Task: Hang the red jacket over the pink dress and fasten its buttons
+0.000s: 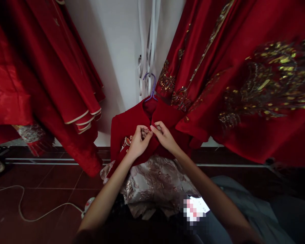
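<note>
A red jacket (127, 122) hangs from a purple hanger (154, 86) in the middle of the view. My left hand (139, 143) is closed in a pinch on one front edge of it, just below the neck opening. Pressed close beside it, my right hand (165, 136) pinches the other edge. Something small and shiny shows between the fingertips, too little to make out. A jewelled ornament (127, 141) sits on the jacket by my left wrist. Below lies a pale, shiny patterned cloth (157, 179), partly behind my forearms.
Red garments (73, 84) hang at left, and a sequinned red garment (244, 78) at right. White straps (149, 40) run down the wall. A white cable (22, 210) lies on the tiled floor (51, 179). A lit screen (199, 205) glows low right.
</note>
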Demonstrator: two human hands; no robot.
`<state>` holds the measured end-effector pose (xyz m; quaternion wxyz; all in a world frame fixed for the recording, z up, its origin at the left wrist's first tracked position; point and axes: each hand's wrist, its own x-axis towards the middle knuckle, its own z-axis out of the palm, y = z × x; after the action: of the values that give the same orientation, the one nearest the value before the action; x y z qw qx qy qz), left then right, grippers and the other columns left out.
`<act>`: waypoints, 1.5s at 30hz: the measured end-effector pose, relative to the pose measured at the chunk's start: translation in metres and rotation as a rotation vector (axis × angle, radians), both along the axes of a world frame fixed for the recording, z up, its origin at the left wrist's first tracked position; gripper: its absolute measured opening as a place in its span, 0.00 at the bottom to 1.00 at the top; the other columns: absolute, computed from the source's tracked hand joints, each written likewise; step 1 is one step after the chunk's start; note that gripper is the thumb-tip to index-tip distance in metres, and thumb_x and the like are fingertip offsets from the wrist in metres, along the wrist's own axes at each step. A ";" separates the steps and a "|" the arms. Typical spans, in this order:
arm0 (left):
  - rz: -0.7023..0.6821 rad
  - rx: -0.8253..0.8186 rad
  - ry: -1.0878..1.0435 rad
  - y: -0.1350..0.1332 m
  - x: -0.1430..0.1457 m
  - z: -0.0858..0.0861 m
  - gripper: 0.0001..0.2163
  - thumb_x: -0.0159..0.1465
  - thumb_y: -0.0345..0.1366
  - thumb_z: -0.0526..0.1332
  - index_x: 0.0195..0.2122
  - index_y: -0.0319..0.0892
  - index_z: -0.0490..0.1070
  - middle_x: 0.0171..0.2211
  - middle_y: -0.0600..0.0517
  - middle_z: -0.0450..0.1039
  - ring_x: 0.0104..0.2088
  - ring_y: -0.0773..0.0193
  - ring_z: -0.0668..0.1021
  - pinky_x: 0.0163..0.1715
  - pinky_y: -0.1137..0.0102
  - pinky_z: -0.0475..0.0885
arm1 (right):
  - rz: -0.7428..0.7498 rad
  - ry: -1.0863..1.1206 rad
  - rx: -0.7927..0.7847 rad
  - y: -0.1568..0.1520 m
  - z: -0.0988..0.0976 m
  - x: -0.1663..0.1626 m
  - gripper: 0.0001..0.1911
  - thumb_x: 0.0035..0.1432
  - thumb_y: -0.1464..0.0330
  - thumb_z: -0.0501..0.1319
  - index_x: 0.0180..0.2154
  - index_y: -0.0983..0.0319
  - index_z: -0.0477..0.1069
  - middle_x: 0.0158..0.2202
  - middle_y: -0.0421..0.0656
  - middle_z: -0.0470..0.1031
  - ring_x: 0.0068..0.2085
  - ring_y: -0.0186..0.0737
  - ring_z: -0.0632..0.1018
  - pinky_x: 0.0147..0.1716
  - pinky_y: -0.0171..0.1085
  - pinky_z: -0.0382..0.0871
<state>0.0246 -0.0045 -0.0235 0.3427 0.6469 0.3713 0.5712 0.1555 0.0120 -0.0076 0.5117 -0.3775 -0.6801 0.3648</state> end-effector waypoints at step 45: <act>0.016 -0.133 -0.315 -0.010 -0.004 -0.011 0.10 0.52 0.34 0.66 0.35 0.37 0.76 0.35 0.46 0.78 0.35 0.65 0.79 0.42 0.67 0.75 | -0.155 -0.036 0.133 -0.021 -0.009 0.012 0.14 0.50 0.62 0.65 0.39 0.60 0.74 0.37 0.44 0.78 0.36 0.38 0.79 0.33 0.37 0.76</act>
<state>0.0210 -0.0145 -0.0348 0.4340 0.5224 0.3551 0.6423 0.1677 -0.0088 -0.0167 0.5500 -0.4008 -0.6808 0.2711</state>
